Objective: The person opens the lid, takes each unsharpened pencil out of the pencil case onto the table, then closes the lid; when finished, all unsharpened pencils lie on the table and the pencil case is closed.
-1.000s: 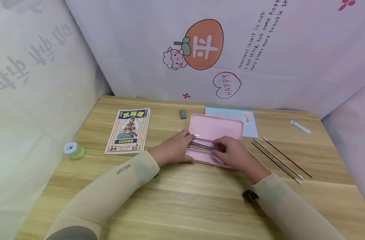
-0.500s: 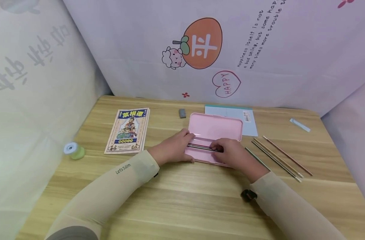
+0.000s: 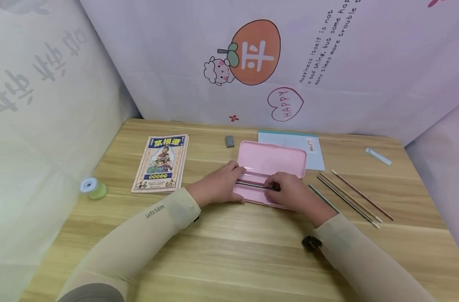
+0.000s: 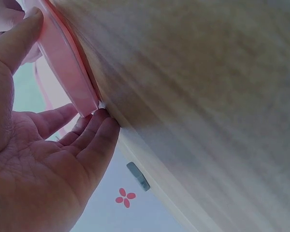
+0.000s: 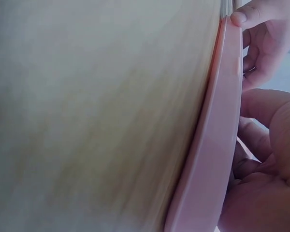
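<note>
A pink pencil case (image 3: 271, 159) lies with its lid raised at the middle of the table, several pencils (image 3: 250, 183) lengthwise inside. My left hand (image 3: 219, 184) grips the case's left end; in the left wrist view its thumb (image 4: 31, 21) presses the near wall while the fingers touch the end and lower edge. Reaching into the right half, my right hand (image 3: 289, 191) has curled fingers around the right ends of the pencils, which it covers. In the right wrist view the case's wall (image 5: 208, 125) partly hides those fingertips, and the pencils are out of sight.
Loose pencils (image 3: 350, 199) lie to the right, one partly beneath the right forearm. Behind the case are a pale blue notebook (image 3: 320, 157) and a grey eraser (image 3: 229, 141). A book (image 3: 161, 163), a green jar (image 3: 95, 188) and a light blue strip (image 3: 378, 156) lie farther out.
The pencils inside the case have drawn closer together and lie flatter, parallel to its long side. My right hand shifted slightly with them; my left hand stays at the case's left end.
</note>
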{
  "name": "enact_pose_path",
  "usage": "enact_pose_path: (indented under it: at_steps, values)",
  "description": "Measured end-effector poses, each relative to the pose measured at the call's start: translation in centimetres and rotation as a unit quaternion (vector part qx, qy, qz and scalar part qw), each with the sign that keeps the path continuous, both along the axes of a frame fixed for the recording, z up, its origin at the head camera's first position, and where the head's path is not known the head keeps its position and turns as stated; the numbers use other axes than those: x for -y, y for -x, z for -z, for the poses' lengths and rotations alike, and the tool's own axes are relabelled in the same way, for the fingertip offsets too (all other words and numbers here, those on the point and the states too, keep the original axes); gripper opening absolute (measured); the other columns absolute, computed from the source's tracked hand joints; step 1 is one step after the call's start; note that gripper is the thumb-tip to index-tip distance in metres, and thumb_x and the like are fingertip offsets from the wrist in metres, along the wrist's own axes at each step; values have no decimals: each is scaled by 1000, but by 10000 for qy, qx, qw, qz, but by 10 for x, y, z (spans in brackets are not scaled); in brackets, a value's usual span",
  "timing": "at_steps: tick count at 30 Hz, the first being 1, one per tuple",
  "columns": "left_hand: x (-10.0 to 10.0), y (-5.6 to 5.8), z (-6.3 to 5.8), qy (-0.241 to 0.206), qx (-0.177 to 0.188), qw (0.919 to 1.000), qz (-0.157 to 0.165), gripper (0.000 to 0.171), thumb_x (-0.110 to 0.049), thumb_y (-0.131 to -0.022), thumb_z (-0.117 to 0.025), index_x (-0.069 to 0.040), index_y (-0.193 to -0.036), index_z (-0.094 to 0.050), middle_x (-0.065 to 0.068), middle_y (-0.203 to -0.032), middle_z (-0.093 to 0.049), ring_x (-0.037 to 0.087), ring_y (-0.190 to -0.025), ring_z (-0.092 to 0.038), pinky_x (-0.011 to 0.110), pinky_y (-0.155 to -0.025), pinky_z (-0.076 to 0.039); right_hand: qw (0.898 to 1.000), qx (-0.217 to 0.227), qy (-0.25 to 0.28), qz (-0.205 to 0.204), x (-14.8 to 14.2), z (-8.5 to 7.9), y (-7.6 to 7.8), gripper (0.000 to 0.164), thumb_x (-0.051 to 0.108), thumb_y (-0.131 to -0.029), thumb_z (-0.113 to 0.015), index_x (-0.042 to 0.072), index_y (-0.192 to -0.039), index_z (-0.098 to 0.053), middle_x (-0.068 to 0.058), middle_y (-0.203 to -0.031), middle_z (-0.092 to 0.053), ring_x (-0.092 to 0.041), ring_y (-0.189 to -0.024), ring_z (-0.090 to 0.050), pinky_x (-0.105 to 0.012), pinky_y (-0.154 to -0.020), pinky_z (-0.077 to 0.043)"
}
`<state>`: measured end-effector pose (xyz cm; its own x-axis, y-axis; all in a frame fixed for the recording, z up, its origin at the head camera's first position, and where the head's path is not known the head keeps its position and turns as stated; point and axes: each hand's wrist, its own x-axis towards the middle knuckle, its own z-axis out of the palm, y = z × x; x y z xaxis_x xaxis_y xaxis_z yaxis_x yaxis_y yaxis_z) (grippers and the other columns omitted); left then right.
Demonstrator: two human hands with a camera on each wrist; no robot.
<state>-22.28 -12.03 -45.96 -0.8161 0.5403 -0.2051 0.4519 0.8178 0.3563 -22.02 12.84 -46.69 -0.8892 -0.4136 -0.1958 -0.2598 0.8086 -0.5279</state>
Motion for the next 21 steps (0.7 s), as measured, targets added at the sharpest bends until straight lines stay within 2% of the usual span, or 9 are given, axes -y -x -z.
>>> enact_pose_path:
  at_steps: [9,21]
  values:
    - [1,0,-1,-24,-46,10000,17,94,-55,-85,-82,-9,-156,-40,10,-145,-43,19,-122,-50,33,-110,-44,9998,159,64,86,3,-1,0,16,27,-97,-73,15,-105,-75,-1,-95,-66,-22,-90,-58,-38,-83,-50]
    - [0,0,-2,45,-74,9999,67,95,-56,-85,-81,-9,-157,-40,10,-145,-43,18,-124,-50,32,-111,-43,9999,10,160,15,3,-1,0,11,23,-99,-70,14,-101,-74,-1,-94,-67,-21,-88,-58,-39,-82,-50]
